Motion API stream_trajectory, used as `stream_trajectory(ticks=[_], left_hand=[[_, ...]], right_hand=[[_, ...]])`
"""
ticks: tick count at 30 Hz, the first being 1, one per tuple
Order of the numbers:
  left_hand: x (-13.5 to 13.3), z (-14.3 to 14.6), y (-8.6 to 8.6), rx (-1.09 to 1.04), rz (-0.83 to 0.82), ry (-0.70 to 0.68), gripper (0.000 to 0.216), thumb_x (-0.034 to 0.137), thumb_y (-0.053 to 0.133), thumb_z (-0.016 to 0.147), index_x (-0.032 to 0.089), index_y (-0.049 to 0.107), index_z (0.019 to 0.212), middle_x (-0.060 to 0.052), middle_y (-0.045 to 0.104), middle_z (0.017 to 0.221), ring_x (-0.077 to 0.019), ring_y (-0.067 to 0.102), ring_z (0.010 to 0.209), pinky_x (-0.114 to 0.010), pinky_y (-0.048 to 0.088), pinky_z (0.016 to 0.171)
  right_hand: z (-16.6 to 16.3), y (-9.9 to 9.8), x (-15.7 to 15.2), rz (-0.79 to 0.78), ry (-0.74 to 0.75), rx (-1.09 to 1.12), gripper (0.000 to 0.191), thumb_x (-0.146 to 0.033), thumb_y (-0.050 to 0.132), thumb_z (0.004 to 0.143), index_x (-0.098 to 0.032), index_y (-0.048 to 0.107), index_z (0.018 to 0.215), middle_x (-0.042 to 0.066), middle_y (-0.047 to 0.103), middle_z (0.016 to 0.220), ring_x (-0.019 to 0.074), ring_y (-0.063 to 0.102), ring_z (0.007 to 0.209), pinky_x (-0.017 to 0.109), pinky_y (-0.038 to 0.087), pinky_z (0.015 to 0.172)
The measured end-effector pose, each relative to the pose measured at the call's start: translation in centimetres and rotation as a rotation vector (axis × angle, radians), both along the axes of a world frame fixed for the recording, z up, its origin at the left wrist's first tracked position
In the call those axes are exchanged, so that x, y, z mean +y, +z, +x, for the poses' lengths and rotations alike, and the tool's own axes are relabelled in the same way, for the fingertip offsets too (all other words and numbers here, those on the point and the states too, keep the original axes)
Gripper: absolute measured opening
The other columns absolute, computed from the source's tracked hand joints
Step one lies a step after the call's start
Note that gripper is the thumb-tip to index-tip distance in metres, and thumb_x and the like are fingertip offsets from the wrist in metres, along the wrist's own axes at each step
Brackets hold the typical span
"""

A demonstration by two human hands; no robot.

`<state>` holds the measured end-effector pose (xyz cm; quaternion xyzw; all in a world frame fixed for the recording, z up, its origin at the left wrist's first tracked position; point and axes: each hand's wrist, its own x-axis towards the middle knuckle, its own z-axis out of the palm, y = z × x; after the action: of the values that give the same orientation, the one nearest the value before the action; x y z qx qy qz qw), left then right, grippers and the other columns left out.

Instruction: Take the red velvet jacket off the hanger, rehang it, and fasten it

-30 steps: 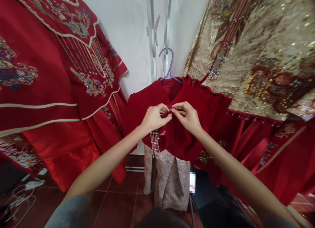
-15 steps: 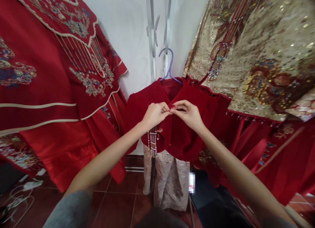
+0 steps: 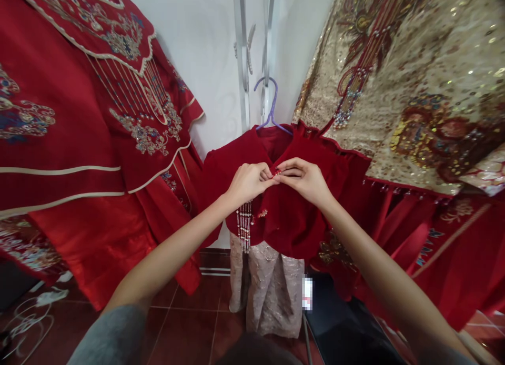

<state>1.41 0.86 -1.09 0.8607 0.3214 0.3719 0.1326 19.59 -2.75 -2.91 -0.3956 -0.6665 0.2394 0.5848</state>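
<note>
A short dark red jacket (image 3: 311,149) hangs from a purple hanger (image 3: 272,110) in the middle of the head view. At its front opening, just below the neckline, my left hand (image 3: 248,182) and my right hand (image 3: 310,182) meet fingertip to fingertip. Both are closed in a pinch on a small red beaded fastening (image 3: 278,172), mostly hidden by the fingers. Below my left hand dangles a beaded tassel (image 3: 244,228). Beside it, a second beaded ornament (image 3: 261,214) sits on the jacket front.
Red embroidered garments (image 3: 90,144) hang at the left. A gold sequined garment (image 3: 379,102) hangs at the right. Behind the jacket stands a metal rack (image 3: 241,54). Pale patterned cloth (image 3: 272,296) hangs below it, over the tiled floor (image 3: 189,323). White cables (image 3: 31,317) lie at lower left.
The jacket's front edges have shifted slightly under my fingers, and the lower ornament has moved a little to the right. Both hands keep their pinch in nearly the same spot.
</note>
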Motion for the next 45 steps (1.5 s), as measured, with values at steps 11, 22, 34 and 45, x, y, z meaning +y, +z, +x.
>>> stream_trajectory(ticks=[11,22,34,45], left_hand=[[-0.2,0.4,0.3,0.091,0.142,-0.014,0.01,0.022,0.069,0.079,0.017,0.064,0.072,-0.002,0.072,0.068,-0.0165,0.069,0.063,-0.026,0.048,0.061],[1.2,-0.3,0.8,0.248,0.33,-0.161,0.008,0.02,0.06,0.085,0.019,0.064,0.077,0.0,0.07,0.073,-0.0134,0.064,0.065,-0.023,0.043,0.061],[-0.4,0.4,-5.6,-0.704,-0.767,-0.297,0.051,0.062,0.046,0.089,0.014,0.064,0.089,-0.008,0.068,0.086,-0.0159,0.067,0.076,-0.034,0.06,0.073],[-1.7,2.3,-7.3,-0.823,-1.026,-0.441,0.05,0.062,0.046,0.09,0.027,0.066,0.119,-0.004,0.054,0.142,-0.0253,0.038,0.14,-0.045,0.03,0.116]], right_hand=[[0.1,-0.1,0.1,-0.049,0.015,0.07,0.041,-0.034,0.087,0.057,-0.018,0.067,0.088,0.005,0.071,0.086,0.0219,0.07,0.088,0.043,0.056,0.093],[-0.4,-1.7,0.0,0.014,0.037,0.073,0.043,-0.039,0.077,0.072,-0.022,0.056,0.105,0.006,0.063,0.111,0.0189,0.067,0.097,0.04,0.057,0.093],[-3.8,-10.5,-4.4,0.389,-0.53,-0.276,0.05,-0.013,0.053,0.085,-0.023,0.042,0.132,0.013,0.05,0.124,0.0248,0.054,0.116,0.047,0.05,0.096],[-6.4,-3.6,-11.2,0.218,-0.351,0.063,0.017,-0.014,0.06,0.083,-0.023,0.056,0.097,0.003,0.058,0.096,0.0142,0.06,0.086,0.029,0.052,0.078]])
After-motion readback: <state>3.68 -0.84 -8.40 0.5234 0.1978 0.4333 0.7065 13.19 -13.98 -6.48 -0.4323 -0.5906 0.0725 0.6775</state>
